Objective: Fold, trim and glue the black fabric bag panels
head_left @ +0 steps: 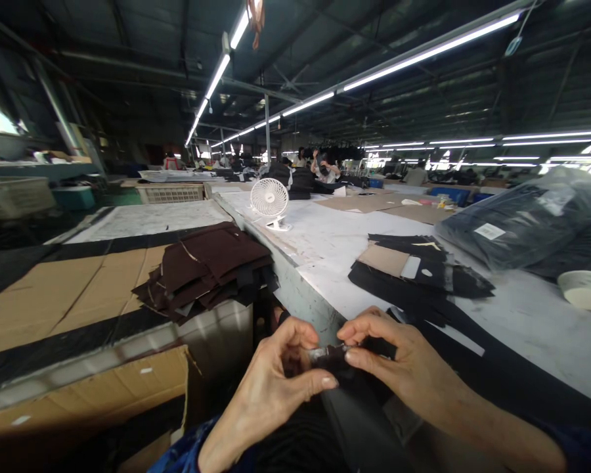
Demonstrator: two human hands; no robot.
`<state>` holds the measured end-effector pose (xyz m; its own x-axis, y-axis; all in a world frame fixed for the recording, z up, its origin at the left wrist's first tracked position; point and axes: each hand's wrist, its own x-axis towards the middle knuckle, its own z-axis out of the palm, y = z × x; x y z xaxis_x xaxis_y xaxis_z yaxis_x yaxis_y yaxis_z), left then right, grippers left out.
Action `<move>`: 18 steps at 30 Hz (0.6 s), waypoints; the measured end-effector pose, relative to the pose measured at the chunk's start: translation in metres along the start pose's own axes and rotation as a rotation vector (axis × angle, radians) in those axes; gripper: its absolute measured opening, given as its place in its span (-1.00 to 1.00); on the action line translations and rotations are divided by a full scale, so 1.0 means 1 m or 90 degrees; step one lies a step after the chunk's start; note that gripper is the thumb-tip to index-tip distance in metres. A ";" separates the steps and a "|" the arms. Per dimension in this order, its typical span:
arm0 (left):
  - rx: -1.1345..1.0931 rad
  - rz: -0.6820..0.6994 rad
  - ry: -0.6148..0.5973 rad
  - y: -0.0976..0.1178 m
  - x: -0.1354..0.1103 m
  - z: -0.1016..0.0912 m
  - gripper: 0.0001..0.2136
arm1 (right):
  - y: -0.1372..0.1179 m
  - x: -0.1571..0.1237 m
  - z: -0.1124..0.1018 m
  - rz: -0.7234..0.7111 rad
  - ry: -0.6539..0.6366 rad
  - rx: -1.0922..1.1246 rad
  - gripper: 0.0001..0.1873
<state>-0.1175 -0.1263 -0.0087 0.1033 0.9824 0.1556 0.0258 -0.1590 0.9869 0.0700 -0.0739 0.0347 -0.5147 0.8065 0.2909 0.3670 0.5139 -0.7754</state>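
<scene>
Low in the middle of the view, my left hand point(276, 381) and my right hand point(398, 361) meet over a small dark piece with a shiny strip point(328, 355). Both hands pinch it between thumb and fingers, one at each end. Dark fabric point(354, 420) hangs from it toward my lap. Just beyond my right hand a stack of black cut fabric pieces point(414, 276) lies on the white worktable point(325, 249), with a brown card on top.
A pile of dark brown fabric pieces point(207, 269) sits on cardboard at the left. A small white fan point(270, 200) stands on the table. At the right lie plastic-wrapped dark bundles point(522, 223) and a white bowl point(585, 289). Other people work at far tables.
</scene>
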 end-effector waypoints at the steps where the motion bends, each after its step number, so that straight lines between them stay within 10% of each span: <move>1: -0.001 0.002 0.003 -0.001 -0.001 0.000 -0.64 | 0.000 0.000 0.000 0.003 0.002 -0.003 -0.85; 18: 0.141 0.134 0.221 -0.016 -0.001 0.019 -0.65 | -0.002 -0.002 0.003 -0.061 0.071 -0.124 -0.89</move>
<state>-0.0988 -0.1269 -0.0252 -0.2096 0.8949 0.3940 0.2554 -0.3389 0.9055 0.0679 -0.0769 0.0336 -0.4697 0.7731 0.4263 0.4686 0.6275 -0.6218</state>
